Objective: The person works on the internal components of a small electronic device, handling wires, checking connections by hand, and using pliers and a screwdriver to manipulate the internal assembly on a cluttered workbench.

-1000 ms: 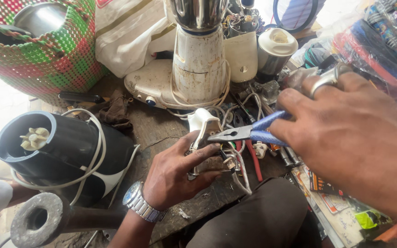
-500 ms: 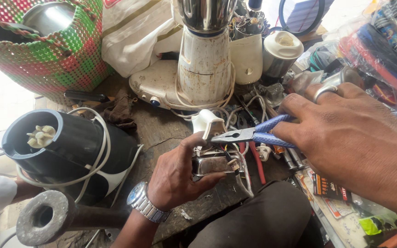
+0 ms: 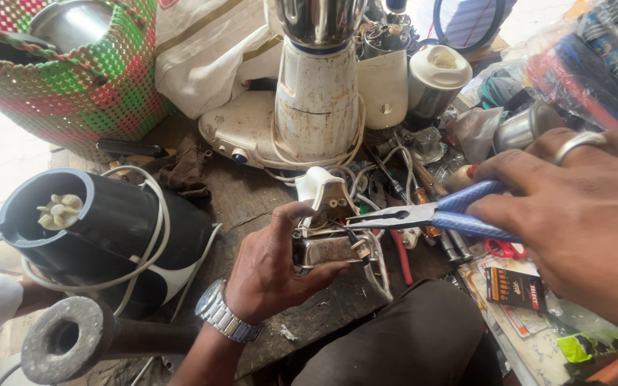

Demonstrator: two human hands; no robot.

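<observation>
My left hand (image 3: 270,268), with a metal wristwatch (image 3: 224,318) on its wrist, grips a small metal electrical part (image 3: 327,246) with wires coming off it, low in the middle of the view. Right behind that part stands a white plug (image 3: 325,191). My right hand (image 3: 584,214), wearing a silver ring (image 3: 575,144), holds blue-handled pliers (image 3: 430,213). The pliers' jaws reach left and touch the top of the metal part.
A black mixer base (image 3: 94,236) wrapped in a white cord sits at left, above a grey metal pipe (image 3: 73,339). A white mixer base with a steel jar (image 3: 316,93) stands behind. A woven green and red basket (image 3: 73,78) is top left. Tools, wires and packets crowd the right.
My left hand has turned the metal part up and closed around it more firmly. The pliers' jaws have come down onto its top. The view has drawn a little closer.
</observation>
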